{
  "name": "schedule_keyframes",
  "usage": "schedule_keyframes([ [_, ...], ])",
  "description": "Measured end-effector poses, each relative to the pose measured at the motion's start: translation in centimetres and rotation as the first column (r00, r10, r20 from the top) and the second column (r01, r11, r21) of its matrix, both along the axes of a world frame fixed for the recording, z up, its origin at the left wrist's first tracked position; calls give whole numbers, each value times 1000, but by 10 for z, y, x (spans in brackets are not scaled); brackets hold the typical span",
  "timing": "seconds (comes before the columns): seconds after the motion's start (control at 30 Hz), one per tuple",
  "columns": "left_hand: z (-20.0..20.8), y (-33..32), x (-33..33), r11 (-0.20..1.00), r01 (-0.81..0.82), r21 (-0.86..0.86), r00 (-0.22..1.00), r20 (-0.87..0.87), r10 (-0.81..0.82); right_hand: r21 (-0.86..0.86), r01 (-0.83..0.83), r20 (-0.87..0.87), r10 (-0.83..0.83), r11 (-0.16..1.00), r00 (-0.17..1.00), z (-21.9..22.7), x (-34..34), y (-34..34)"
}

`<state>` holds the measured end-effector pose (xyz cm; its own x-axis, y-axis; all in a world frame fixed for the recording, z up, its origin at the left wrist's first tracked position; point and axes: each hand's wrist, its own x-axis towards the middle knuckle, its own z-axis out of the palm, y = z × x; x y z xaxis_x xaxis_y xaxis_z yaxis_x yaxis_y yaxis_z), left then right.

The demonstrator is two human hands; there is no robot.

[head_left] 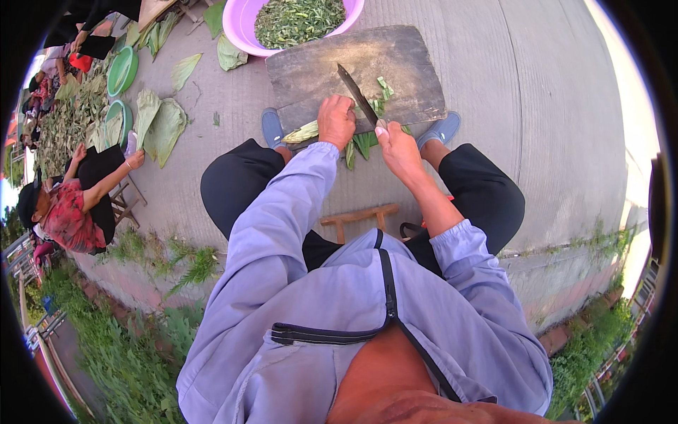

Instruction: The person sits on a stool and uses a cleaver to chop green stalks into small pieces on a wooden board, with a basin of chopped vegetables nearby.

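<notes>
My right hand point(400, 150) is wrapped round the handle of a dark-bladed kitchen knife point(357, 92), its blade pointing away and to the left over a worn wooden chopping board point(304, 83). Just left of the blade, my left hand point(336, 121) is closed over a bundle of long leaves point(302, 132) at the board's near edge; a pale end sticks out to the left. Green leaf ends point(363, 144) hang below the edge between my hands. A few cut green pieces point(385, 87) lie right of the blade. My left fingertips are partly hidden.
Beyond the board stands a pink-purple basin point(236, 28) of chopped greens point(300, 22). Loose large leaves point(185, 72) lie on the concrete. At the left, a seated person point(74, 212) holds big leaves near green basins point(123, 71). A wooden stool point(360, 214) shows between my legs.
</notes>
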<state>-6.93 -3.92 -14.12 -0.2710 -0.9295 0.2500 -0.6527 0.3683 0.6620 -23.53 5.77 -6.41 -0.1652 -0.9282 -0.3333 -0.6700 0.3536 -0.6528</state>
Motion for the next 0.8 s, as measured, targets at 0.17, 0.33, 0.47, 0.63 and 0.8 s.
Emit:
schedule_keyframes([
  [0.17, -1, 1, 0, 1000, 1, -14, 1000, -11, -1, 22, -14, 7, 14, 1000, 1000, -2, 2, 4],
  [0.33, -3, -1, 1, 999, 6, -40, 1000, -3, -6, 43, -29, 11, 29, 999, 1000, 1, 5, 4],
  [0.47, -6, -2, -1, 998, 10, -55, 1000, 1, -9, 17, -42, -14, 42, 999, 999, 0, 9, 1],
  [0.63, -8, -3, 1, 996, 21, -89, 1000, -14, -23, 72, -38, -50, 42, 997, 998, 7, 17, -6],
  [0.8, -8, -3, 2, 995, 23, -93, 999, -23, -26, 57, -29, -48, 32, 998, 998, 3, 22, -12],
])
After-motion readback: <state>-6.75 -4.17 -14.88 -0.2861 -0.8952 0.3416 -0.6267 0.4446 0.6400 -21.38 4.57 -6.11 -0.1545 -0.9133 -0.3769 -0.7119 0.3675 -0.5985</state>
